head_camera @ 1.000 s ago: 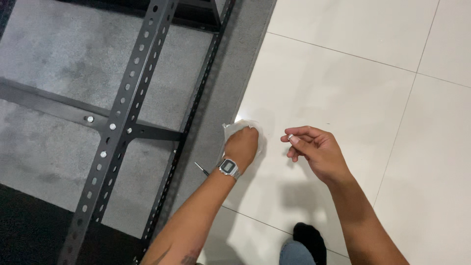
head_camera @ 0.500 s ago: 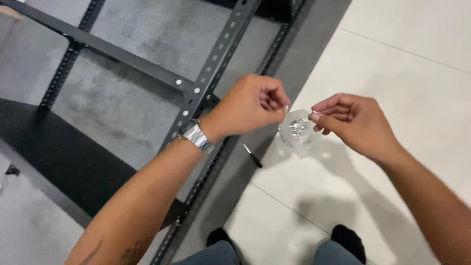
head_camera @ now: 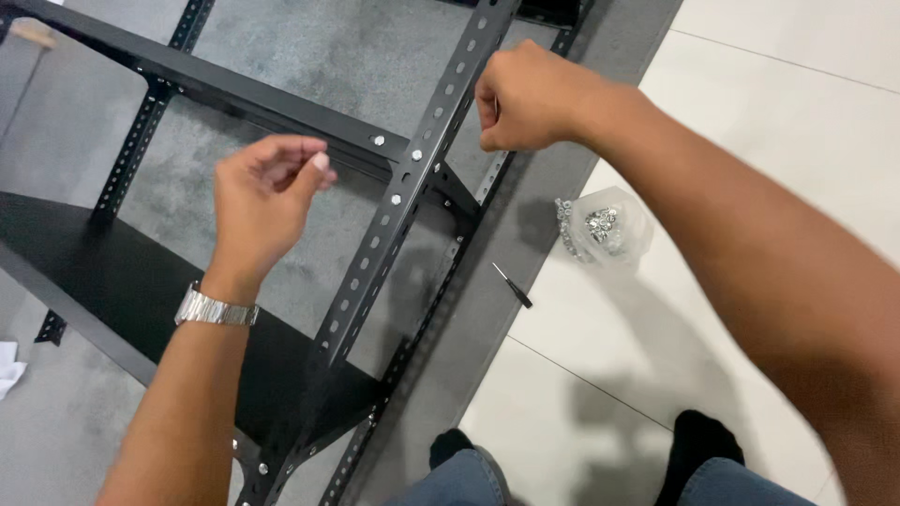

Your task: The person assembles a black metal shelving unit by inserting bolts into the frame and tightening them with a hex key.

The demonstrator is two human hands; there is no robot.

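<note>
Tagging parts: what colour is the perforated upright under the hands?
Black, with silver bolt heads; perforated upright shows clearest in the head view.

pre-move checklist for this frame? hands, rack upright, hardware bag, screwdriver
1. Left hand over the rack, fingertips pinched: contents cannot tell.
2. Right hand fisted at the perforated upright: grip contents cannot tell.
3. Bolts seated at the upright and crossbar joint: ok, three heads visible.
4. Bag of fasteners on the tile, beside the rack: ok.
5. Screwdriver on the floor, untouched: ok.
6. Feet apart from the loose hardware: ok.
</note>
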